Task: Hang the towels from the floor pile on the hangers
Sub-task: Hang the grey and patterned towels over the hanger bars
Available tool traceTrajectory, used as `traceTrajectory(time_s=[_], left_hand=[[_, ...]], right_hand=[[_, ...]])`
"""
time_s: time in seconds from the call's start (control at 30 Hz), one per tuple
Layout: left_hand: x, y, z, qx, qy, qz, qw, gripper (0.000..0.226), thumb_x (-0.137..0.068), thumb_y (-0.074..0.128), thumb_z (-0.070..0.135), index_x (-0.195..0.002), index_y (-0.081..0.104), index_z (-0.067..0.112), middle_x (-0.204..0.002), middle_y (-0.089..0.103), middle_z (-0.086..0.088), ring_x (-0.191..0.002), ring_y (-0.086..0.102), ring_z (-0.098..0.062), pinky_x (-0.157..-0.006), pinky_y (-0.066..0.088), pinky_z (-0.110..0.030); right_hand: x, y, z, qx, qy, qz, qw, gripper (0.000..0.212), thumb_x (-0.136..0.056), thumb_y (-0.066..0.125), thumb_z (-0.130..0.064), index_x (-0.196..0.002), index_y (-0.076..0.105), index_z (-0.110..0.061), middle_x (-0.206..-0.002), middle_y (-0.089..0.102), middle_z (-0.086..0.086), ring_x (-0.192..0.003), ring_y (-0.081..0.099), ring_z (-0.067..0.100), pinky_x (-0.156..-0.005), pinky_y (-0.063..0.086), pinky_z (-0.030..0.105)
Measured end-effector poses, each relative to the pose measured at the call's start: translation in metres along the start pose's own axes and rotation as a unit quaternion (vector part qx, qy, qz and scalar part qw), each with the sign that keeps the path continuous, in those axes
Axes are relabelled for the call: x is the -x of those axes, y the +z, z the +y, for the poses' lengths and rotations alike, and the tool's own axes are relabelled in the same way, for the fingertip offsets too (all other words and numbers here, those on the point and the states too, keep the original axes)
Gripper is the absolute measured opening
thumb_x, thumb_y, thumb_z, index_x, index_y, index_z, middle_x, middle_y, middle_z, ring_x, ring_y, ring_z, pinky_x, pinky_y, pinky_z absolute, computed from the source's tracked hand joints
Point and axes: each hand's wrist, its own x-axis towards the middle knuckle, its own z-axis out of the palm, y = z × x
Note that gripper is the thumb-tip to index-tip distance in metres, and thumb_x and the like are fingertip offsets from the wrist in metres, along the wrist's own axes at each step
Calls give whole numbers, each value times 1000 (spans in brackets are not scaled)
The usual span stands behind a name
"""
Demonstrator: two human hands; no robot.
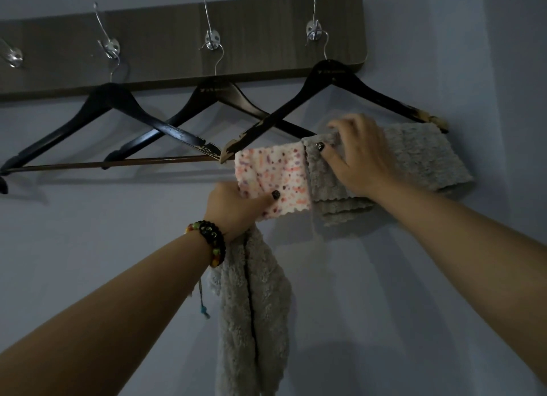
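Now the left hand (236,209) pinches the spotted towel (273,182) on the right hanger (331,99), with a grey towel (254,306) tucked underneath. The right hand (361,155) grips the hung grey towel (423,158). Next, I think, the spotted one needs pulling straight.

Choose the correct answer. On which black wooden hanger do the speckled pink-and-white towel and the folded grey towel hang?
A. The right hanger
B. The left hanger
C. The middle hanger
A: the speckled pink-and-white towel and the folded grey towel are both draped over the bar of the right black wooden hanger.
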Motion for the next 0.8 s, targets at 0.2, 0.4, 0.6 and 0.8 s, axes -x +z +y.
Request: traceTrajectory(time_s=[0.2, 0.4, 0.6, 0.8], left_hand=[[11, -2, 2, 73, -41, -36, 996, 22, -78, 78, 36, -85, 71, 17, -92, 72, 2, -86, 68, -14, -74, 56, -25], [28, -2, 14, 87, -53, -43, 994, 23, -82, 75, 29, -97, 71, 12, -92, 70, 2, -78, 63, -9, -59, 48, -13], [60, -7, 31, 63, -43, 11, 997, 22, -86, 70, 39, -90, 68, 18, -80, 65, 6, -71, 57, -12, -59, 46, -20], [110, -17, 40, -81, 35, 124, 988, 26, -95, 54, 36, -92, 39, 15, -85, 54, 12, -60, 47, -10, -51, 36, -24]], right_hand=[[33, -15, -51, -217, 203, -73, 952, 42, -90, 58, -37, -55, 52, -14, -52, 49, -4, -52, 49, 13, -47, 35, 26], [50, -14, -51, -337, 295, -166, 879, 36, -86, 68, -30, -74, 70, 5, -74, 69, 23, -62, 62, 27, -65, 54, 40], [71, -35, -58, -323, 298, -126, 890, 16, -86, 65, -24, -84, 66, -8, -72, 64, 3, -71, 60, 19, -60, 45, 22], [122, -67, -98, -495, 292, -225, 787, 11, -84, 68, -25, -92, 62, -19, -84, 60, -2, -80, 59, 15, -71, 48, 28]])
